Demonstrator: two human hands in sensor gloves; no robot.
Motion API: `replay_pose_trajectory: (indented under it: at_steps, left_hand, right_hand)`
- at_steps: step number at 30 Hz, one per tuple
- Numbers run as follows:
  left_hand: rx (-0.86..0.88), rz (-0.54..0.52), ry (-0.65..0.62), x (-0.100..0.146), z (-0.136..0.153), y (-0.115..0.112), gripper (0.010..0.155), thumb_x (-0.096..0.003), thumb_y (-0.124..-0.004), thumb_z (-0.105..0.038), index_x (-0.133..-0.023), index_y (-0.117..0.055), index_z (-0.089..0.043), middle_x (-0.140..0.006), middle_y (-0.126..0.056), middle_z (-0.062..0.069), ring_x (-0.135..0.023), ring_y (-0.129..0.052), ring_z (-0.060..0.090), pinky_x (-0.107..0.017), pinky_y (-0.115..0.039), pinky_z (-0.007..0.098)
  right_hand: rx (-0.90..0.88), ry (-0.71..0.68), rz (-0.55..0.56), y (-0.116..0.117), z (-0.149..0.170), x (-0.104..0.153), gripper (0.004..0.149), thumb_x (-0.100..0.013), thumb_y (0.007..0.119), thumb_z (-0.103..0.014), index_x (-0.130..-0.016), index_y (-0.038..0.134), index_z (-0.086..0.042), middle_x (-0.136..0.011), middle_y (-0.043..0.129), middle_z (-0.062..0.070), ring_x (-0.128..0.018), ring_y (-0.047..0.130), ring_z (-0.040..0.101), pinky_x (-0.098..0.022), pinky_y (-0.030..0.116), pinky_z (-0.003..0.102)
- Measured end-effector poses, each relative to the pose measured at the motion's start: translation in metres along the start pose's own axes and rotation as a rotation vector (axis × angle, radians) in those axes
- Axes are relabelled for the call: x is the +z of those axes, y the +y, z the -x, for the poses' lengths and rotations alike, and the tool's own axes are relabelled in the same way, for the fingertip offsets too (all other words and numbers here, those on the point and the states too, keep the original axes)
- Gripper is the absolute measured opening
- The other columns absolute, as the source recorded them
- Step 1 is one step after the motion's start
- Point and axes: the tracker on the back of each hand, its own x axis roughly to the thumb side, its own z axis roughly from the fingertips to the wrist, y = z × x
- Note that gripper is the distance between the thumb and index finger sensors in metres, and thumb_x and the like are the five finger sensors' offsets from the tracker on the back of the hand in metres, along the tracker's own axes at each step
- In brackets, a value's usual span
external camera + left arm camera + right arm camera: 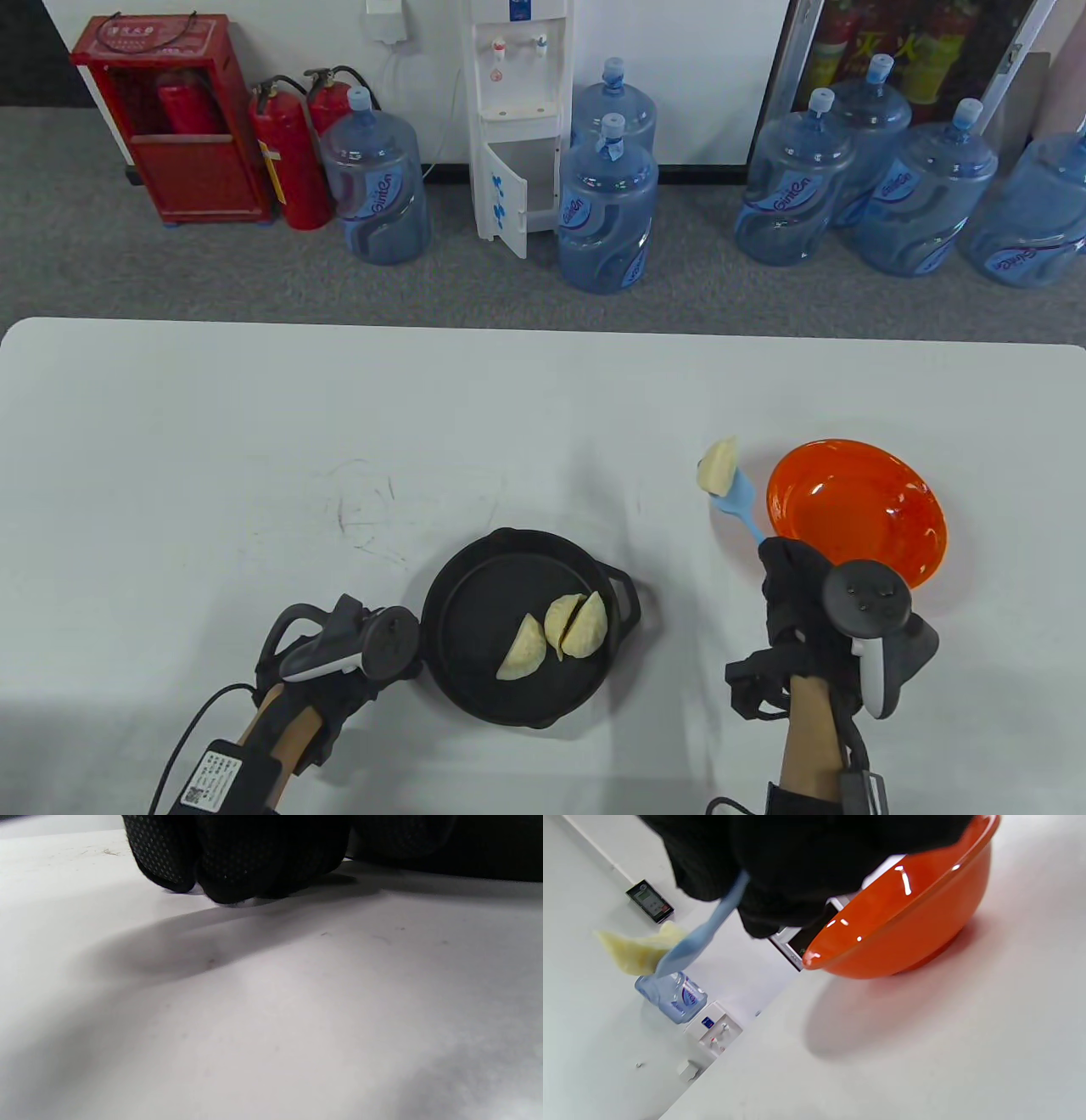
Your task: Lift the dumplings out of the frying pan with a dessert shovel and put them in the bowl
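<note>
Carrying item: right hand (793, 586) grips dessert shovel (736, 503), dumpling (718, 466) aboard, beside bowl (857, 509). Keep blade level, tip over bowl's middle. Left hand (339, 654): fingers curled on surface (212, 441), holding nothing.

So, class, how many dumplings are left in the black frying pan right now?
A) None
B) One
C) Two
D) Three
D: three dumplings lie in the pan, while a fourth rides on the blue shovel beside the orange bowl.

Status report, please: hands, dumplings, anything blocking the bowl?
Right hand holds shovel, one dumpling aboard. Left hand beside pan. Bowl unobstructed.
</note>
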Motion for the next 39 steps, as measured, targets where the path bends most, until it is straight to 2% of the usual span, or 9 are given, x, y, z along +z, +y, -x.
replay_pose_trajectory:
  at_steps: [10,21,26,39]
  left_hand:
    - [0.003,0.000,-0.002,0.000,0.000,0.000,0.057,-0.0470,-0.067,-0.052,-0.097,-0.063,-0.024,-0.077,-0.083,-0.005,-0.057,-0.094,0.012,-0.071,-0.074,0.048]
    - [0.006,0.001,-0.004,0.000,0.001,0.000,0.057,-0.0470,-0.067,-0.052,-0.097,-0.063,-0.024,-0.077,-0.083,-0.005,-0.057,-0.094,0.012,-0.071,-0.074,0.048]
    - [0.007,0.001,-0.004,0.000,0.001,0.000,0.057,-0.0471,-0.067,-0.052,-0.097,-0.063,-0.024,-0.077,-0.083,-0.005,-0.057,-0.094,0.012,-0.071,-0.074,0.048]
    - [0.007,0.001,-0.004,0.000,0.001,0.000,0.057,-0.0471,-0.067,-0.052,-0.097,-0.063,-0.024,-0.077,-0.083,-0.005,-0.057,-0.094,0.012,-0.071,-0.073,0.048]
  right_hand:
    - [0.056,0.114,0.104,-0.017,0.019,-0.006,0.046,-0.064,0.073,-0.044,-0.096,0.083,-0.013,-0.068,0.096,0.005,-0.026,0.093,0.007,-0.020,0.083,0.030]
    - [0.183,0.214,0.130,-0.026,0.035,-0.012,0.044,-0.064,0.075,-0.043,-0.094,0.085,-0.013,-0.067,0.097,0.007,-0.026,0.093,0.009,-0.020,0.082,0.031]
    - [0.232,0.231,0.139,-0.029,0.038,-0.014,0.042,-0.063,0.076,-0.042,-0.093,0.087,-0.014,-0.067,0.098,0.007,-0.026,0.093,0.010,-0.020,0.082,0.032]
    - [0.507,0.200,0.165,-0.023,0.026,-0.015,0.040,-0.063,0.079,-0.042,-0.092,0.090,-0.017,-0.067,0.099,0.008,-0.026,0.094,0.012,-0.021,0.082,0.033]
